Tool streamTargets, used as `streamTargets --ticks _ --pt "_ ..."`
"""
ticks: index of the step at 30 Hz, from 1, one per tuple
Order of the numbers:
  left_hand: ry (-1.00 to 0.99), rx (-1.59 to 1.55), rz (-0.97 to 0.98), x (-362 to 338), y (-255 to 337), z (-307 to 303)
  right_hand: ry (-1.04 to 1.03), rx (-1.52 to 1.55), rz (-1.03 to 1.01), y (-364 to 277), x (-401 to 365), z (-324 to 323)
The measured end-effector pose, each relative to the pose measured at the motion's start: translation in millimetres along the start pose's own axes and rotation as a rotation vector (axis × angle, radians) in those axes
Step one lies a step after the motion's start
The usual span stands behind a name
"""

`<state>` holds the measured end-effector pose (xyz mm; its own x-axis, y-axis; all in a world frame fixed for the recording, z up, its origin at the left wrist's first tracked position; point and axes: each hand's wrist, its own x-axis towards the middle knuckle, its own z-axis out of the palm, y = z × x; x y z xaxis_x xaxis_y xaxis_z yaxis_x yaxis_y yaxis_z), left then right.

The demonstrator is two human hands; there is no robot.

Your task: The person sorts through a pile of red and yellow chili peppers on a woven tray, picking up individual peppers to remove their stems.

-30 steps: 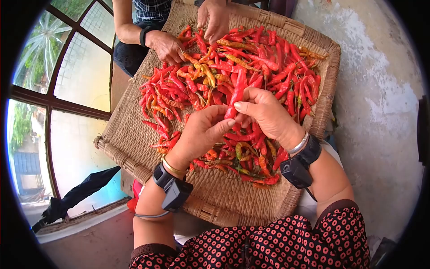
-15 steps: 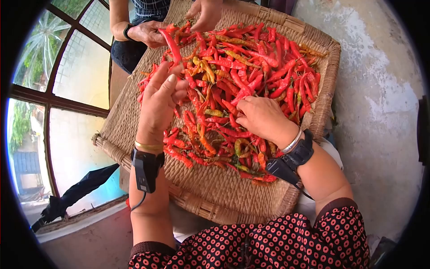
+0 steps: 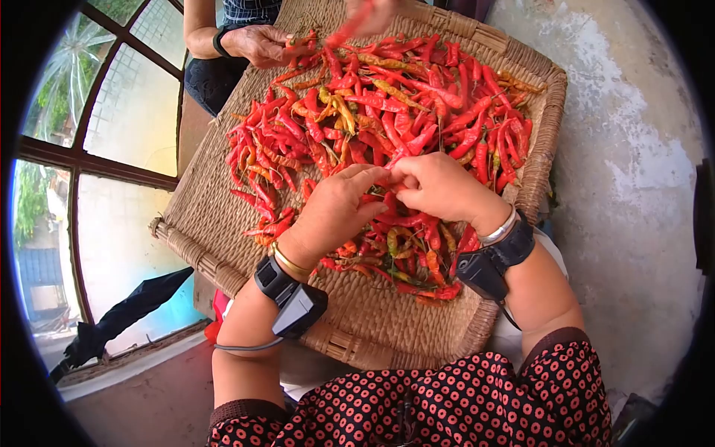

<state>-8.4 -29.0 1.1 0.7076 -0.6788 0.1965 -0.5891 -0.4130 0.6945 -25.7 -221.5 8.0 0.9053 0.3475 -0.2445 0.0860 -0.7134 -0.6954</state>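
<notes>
My left hand (image 3: 339, 205) and my right hand (image 3: 445, 188) meet fingertip to fingertip over the middle of the pile. In my right hand's closed fingers is a red chili pepper (image 3: 414, 141), partly covered by them. My left fingers bend in against the same spot; what they pinch is hidden. Beneath both hands lies a heap of red chili peppers (image 3: 469, 112), with some orange and yellowish-green ones, such as a curled pepper (image 3: 395, 240). A woven basket tray (image 3: 372, 320) holds them all.
Across the tray, another person's hand (image 3: 264, 45) touches peppers at the edge, and that person's other hand (image 3: 376, 13) is blurred beside a red pepper. A folded black umbrella (image 3: 130, 309) leans by the framed window (image 3: 123, 216) at left. Concrete floor (image 3: 625, 223) lies to the right.
My left hand has come right and down from the tray's left side to meet my right hand, which stays nearly in place. The other person's raised hand has moved right with a pepper.
</notes>
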Motion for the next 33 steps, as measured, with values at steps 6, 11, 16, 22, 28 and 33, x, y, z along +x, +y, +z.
streamTargets --ticks 6,11,16,22,28,33 --pt "-0.078 -0.179 -0.190 -0.1 4.6 -8.9 -0.120 0.822 -0.025 0.2 -4.4 -7.1" --pt "-0.166 -0.378 -0.612 3.8 -5.2 -43.8 0.183 1.045 0.037 9.6 -1.2 -9.0" --pt "0.483 -0.725 -0.428 19.8 -29.0 -49.1 0.201 0.372 -0.082 11.0 5.4 10.1" --pt "0.099 0.000 -0.203 3.7 -32.3 -30.2 0.041 -0.302 -0.332 12.8 2.5 30.0" --pt "-0.152 0.357 -0.041 -1.4 -27.0 -0.8 0.028 -0.335 -0.354 16.3 2.1 33.3" --pt "-0.179 0.348 -0.048 -0.8 -29.6 -4.3 0.046 -0.115 -0.358 13.3 5.0 20.3"
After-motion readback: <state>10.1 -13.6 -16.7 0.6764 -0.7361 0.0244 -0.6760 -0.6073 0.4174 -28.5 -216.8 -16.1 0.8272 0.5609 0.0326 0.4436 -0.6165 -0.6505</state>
